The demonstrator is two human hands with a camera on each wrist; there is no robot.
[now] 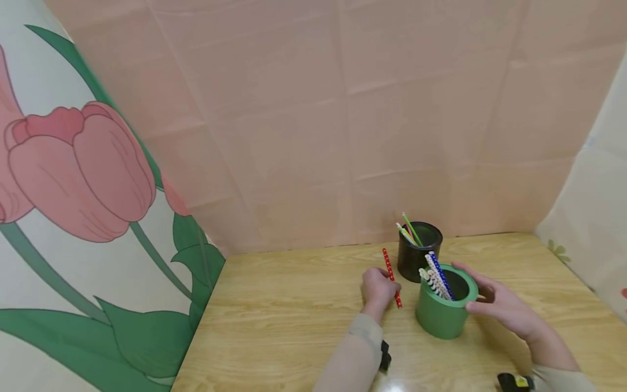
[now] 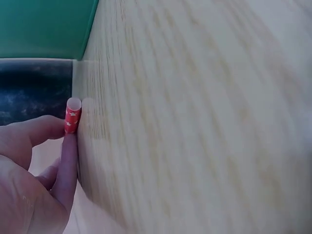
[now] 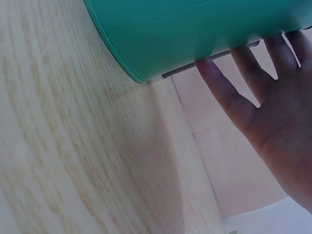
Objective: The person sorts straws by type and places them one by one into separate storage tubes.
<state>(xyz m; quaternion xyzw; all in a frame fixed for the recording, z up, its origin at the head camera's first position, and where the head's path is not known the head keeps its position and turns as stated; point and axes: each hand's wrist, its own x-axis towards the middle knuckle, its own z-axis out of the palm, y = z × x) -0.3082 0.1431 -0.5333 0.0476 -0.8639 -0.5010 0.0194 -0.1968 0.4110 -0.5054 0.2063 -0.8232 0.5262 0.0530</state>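
A red paper straw with white stars [image 1: 387,262] lies low along the table, pinched between the thumb and fingers of my left hand [image 1: 378,287]. Its pale end shows above the fingertips in the left wrist view. My right hand [image 1: 511,310] holds the green cup [image 1: 441,318] from the right, thumb on the near side of the rim and fingers reaching round the far side. In the right wrist view, several fingers [image 3: 226,95] are spread against the cup wall. Patterned straws [image 1: 438,276], blue, white and black-striped, lean inside the green cup.
Close behind the green cup stands a black mesh cup [image 1: 409,265] with several green, yellow and white straws [image 1: 410,231]. The wooden table [image 1: 284,321] meets a pinkish sheet [image 1: 294,136] at the back. A tulip-printed panel [image 1: 83,174] stands at the left.
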